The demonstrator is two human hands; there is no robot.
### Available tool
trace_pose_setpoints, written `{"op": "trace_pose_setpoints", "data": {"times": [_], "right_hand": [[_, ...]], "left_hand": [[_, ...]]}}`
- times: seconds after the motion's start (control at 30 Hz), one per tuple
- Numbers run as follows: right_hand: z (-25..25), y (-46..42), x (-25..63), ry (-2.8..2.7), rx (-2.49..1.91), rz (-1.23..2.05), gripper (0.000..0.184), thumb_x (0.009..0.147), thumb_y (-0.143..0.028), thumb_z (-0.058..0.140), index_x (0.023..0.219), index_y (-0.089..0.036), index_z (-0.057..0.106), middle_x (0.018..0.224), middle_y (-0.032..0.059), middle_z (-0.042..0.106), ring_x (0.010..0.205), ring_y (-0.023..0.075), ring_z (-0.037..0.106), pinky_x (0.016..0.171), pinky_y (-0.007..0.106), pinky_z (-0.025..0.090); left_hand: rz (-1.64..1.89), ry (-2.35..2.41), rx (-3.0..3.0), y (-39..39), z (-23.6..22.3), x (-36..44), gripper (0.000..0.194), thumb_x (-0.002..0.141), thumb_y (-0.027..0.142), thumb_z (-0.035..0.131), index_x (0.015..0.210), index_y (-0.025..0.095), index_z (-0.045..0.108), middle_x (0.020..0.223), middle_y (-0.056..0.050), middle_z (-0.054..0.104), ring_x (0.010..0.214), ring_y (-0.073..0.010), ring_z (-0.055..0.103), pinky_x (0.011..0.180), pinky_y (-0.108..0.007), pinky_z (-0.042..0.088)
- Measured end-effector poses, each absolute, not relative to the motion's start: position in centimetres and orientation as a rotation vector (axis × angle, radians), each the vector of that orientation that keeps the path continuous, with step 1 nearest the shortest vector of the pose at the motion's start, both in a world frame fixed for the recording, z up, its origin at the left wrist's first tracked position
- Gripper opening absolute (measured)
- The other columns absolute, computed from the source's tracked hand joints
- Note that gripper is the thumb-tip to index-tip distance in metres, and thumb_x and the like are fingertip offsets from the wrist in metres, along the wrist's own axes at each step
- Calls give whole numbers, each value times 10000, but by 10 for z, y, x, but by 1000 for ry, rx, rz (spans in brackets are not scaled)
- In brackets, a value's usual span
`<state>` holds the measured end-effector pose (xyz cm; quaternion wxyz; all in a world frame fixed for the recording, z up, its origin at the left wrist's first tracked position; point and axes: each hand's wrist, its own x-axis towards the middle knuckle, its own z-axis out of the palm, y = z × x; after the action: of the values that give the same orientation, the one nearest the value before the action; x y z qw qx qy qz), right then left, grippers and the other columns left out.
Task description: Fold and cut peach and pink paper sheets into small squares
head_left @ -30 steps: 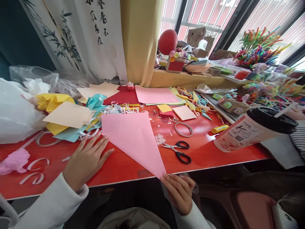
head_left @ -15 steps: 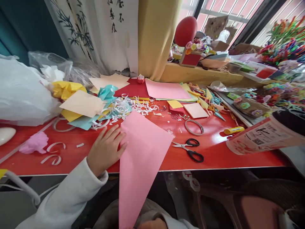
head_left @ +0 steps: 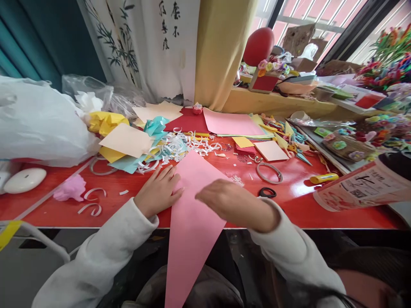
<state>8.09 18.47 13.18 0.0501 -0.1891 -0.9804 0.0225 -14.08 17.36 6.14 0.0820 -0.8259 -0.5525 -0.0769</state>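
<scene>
Fingers of left hand [head_left: 158, 191]: loosely spread on paper's [head_left: 195, 244] left edge | right hand [head_left: 229, 201]: fingers bunched above paper's middle, hold unclear | paper: partly on table [head_left: 306, 214], lower part past near edge | scissors [head_left: 267, 196]: half-hidden by right wrist

Looks like a craft space by a window [head_left: 302, 19] to me: paper curls [head_left: 176, 144] and coloured sheets [head_left: 233, 122] toward the desk [head_left: 298, 209]'s far edge, bright fuzzy stems [head_left: 374, 75] beyond its far right corner.
</scene>
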Motion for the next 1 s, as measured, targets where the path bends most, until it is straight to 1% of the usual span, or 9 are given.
{"op": "trace_pose_setpoints", "data": {"times": [0.2,0.37,0.5,0.57,0.73,0.8,0.87,0.93,1.0], "right_hand": [[99,242,26,-2929,-594,69,389,940,-147,313,1321,-74,329,1176,139,599,1048,182,584,892,329,447],[75,252,14,-2980,-663,-24,344,914,-101,320,1232,-86,450,1310,152,500,1116,204,556,1066,428,285],[71,245,17,-2966,-760,-69,391,899,-78,308,1275,-79,415,1226,136,574,1068,197,590,1118,478,148],[72,244,16,-2969,-788,-108,410,898,-69,290,1291,-75,405,1189,123,601,1028,183,612,1126,461,132],[75,251,14,-3020,-728,-127,433,891,-56,274,1297,-84,423,1262,116,551,1026,197,611,1112,486,145],[77,255,15,-3056,-689,-123,451,882,-47,276,1306,-100,421,1297,110,522,1054,214,594,1092,509,172],[80,257,15,-3084,-659,-119,461,882,-45,259,1311,-102,419,1318,112,503,1082,222,575,1069,503,216],[81,257,15,-3090,-661,-112,456,892,-57,238,1307,-97,424,1295,119,524,1088,217,570,1049,475,256],[82,255,14,-3081,-686,-112,447,895,-63,240,1298,-91,432,1234,124,573,1069,210,580,1039,452,271]], "left_hand": [[-286,-1585,-2448,174,56,-145,455,885,449,371,1156,124,539,1285,-158,520,1264,-303,384,1029,-499,294],[-352,-1550,-2329,164,56,-137,461,892,426,386,1164,90,545,1196,-184,579,1166,-288,491,980,-471,356],[-355,-1387,-2285,146,55,-133,293,899,250,415,1001,74,626,1068,-157,648,1036,-255,580,915,-395,422],[-365,-1274,-2347,129,57,-133,243,884,172,432,966,72,638,1042,-136,665,1003,-242,597,897,-374,436],[-652,-1259,-2613,63,69,-141,230,868,156,456,963,70,647,1032,-145,678,1009,-248,604,902,-367,439],[-778,-1378,-3029,38,71,-146,243,885,223,440,825,167,668,915,-53,710,917,-181,636,904,-302,441],[-842,-1663,-3394,21,69,-152,423,923,325,324,682,206,651,723,-1,703,684,-113,644,710,-201,481],[-971,-2305,-3130,17,64,-153,558,930,373,224,558,203,603,545,0,637,509,-99,578,544,-190,435],[-1082,-2718,-2658,24,59,-148,475,890,431,319,593,198,608,574,-4,625,537,-117,560,553,-210,404]]}}
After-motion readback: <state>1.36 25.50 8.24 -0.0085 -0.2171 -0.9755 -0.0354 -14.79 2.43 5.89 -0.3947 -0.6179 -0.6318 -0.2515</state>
